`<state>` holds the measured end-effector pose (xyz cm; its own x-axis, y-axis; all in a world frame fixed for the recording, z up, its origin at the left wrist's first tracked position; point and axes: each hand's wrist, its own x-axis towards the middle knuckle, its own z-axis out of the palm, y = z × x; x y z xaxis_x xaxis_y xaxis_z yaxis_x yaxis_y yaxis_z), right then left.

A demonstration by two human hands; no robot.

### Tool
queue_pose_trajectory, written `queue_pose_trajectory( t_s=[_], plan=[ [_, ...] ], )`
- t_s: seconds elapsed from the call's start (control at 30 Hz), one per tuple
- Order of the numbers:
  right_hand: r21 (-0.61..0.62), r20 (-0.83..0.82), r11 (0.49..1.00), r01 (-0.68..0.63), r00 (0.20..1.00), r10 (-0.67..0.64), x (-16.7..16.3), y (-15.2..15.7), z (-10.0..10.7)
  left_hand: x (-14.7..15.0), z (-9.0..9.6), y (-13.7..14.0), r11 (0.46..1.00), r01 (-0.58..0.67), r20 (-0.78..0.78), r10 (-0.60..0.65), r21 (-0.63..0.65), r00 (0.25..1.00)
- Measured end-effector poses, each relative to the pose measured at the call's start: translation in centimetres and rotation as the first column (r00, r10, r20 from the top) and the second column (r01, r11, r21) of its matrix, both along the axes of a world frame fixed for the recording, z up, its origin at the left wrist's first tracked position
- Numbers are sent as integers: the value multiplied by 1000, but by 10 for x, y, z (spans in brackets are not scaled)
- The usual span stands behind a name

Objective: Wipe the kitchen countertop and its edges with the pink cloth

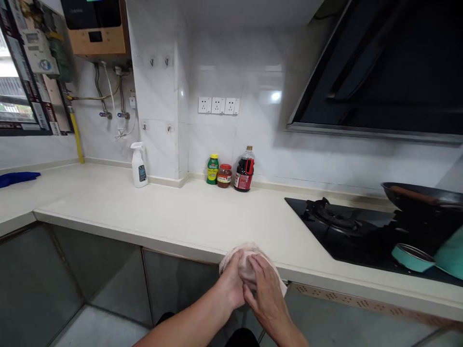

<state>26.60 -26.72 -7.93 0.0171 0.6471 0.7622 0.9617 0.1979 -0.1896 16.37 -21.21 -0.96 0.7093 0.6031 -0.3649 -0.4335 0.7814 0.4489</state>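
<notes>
Over the counter's front edge, I have a pale pink cloth (pixel 249 249) bunched up between both hands. My left hand (pixel 231 285) grips it from the left side, thumb on top and fingers curled beneath. From the right, my right hand (pixel 266 291) presses its bent fingers onto the cloth, and a loose corner hangs out beside it. Whether anything is wrapped inside the cloth, I cannot tell. The cream countertop (pixel 202 217) lies just beyond my hands.
Against the wall stand a white spray bottle (pixel 140 167), a green bottle (pixel 212 169), a red-lidded jar (pixel 224 177) and a dark sauce bottle (pixel 244 172). Right: a black gas stove (pixel 314 224) with a wok (pixel 408 195) and turquoise pot (pixel 412 260), below a range hood (pixel 379 86).
</notes>
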Motion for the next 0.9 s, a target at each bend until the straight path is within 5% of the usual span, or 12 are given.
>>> queue_pose_trajectory(
  t_s=[0.13,0.27,0.43,0.5,0.53,0.63,0.7,0.73,0.8,0.9],
  plan=[
    [79,154,985,150,975,-161,-8,18,0,-37,-20,11,990,99,-91,-91,96,992],
    [100,86,949,298,948,-307,-30,40,1,-77,-41,23,954,129,-262,-56,270,963],
    [133,17,942,307,950,-312,-54,62,-4,-118,-44,26,852,160,-558,175,499,811],
    [188,17,938,293,953,-301,-53,65,-8,-129,-34,26,716,171,-571,364,677,736],
    [209,34,937,281,955,-294,-51,65,-10,-133,-27,27,607,186,-538,472,773,698],
    [237,145,952,193,962,-232,-32,61,-13,-145,-1,44,115,262,-256,750,958,610],
    [259,222,959,114,959,-174,-11,53,-15,-152,16,65,-210,370,-46,816,905,576],
    [275,248,958,86,956,-157,3,48,-16,-156,23,78,-319,431,26,828,844,560],
    [293,264,953,80,951,-161,35,31,-19,-161,33,106,-422,560,98,851,713,516],
    [238,248,955,179,939,-238,93,-3,-22,-166,36,143,-436,698,109,880,568,462]
  ],
)
